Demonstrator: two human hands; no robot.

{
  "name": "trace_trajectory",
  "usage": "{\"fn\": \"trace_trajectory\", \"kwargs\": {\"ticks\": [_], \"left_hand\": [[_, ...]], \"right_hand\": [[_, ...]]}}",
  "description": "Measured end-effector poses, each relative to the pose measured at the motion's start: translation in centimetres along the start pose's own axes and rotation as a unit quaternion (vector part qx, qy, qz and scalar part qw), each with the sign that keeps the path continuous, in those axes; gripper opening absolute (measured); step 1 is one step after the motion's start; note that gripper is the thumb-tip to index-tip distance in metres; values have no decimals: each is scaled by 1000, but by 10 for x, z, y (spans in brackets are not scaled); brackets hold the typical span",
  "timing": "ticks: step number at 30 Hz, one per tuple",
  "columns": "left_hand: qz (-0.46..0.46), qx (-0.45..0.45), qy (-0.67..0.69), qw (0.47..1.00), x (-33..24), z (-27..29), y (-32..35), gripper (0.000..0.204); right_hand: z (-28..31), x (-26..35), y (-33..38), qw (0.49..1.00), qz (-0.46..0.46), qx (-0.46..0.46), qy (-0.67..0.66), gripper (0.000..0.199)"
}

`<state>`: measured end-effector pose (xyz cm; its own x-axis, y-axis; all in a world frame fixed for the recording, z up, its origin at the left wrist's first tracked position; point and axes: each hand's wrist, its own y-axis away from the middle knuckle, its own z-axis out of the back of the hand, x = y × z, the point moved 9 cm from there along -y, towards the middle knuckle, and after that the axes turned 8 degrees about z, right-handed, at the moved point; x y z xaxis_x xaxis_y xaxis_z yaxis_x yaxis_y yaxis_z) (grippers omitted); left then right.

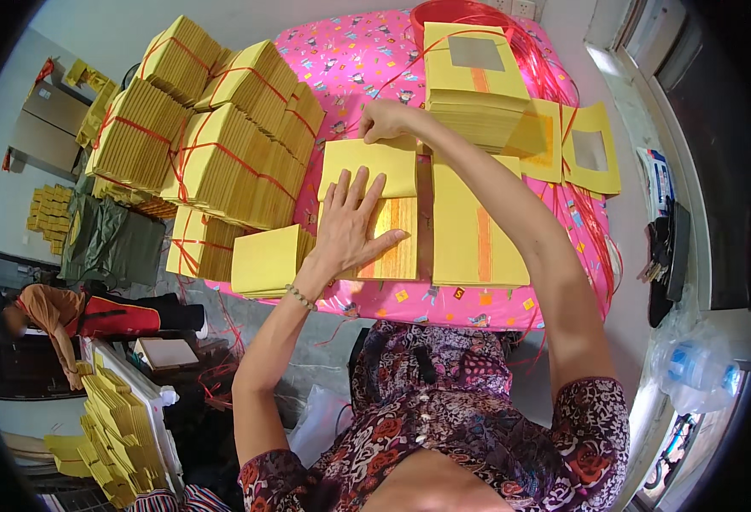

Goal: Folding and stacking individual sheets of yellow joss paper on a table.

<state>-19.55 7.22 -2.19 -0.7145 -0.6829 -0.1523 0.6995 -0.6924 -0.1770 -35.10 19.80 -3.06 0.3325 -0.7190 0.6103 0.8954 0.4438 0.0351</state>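
Note:
My left hand (pixel 351 226) lies flat with its fingers spread on a yellow paper piece (pixel 388 166), which is folded across the far half of a yellow stack with an orange band. At that piece's far left corner is my right hand (pixel 385 122), closed with its fingers curled; what they hold, if anything, is hidden. A thin red plastic strand (pixel 392 78) runs from the back to near this hand. To the right, under my right forearm, sits another stack of yellow paper (pixel 461 226). A smaller yellow stack (pixel 268 260) stands by my left wrist.
Yellow bundles tied with red strands (pixel 234 166) are piled at the left. A tall yellow stack (pixel 478 102) stands at the back right, before a red basin (pixel 461 12). Pink patterned cloth (pixel 341 51) covers the table. Another person (pixel 102 311) bends over yellow stacks at the far left.

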Motion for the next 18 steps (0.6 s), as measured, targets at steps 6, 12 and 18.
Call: {"fn": "trace_trajectory", "kwargs": {"ticks": [6,12,18], "left_hand": [[-5,-4,9,1000,-5,-3,-2,96],[5,-8,10,1000,-2,0,1,93],[6,-5,2,1000,1,-3,3,92]], "right_hand": [[1,-6,3,1000,9,-5,-2,22],[10,24,31,989,3,-122,86,33],[-22,79,114,979,117,-143,85,49]]}}
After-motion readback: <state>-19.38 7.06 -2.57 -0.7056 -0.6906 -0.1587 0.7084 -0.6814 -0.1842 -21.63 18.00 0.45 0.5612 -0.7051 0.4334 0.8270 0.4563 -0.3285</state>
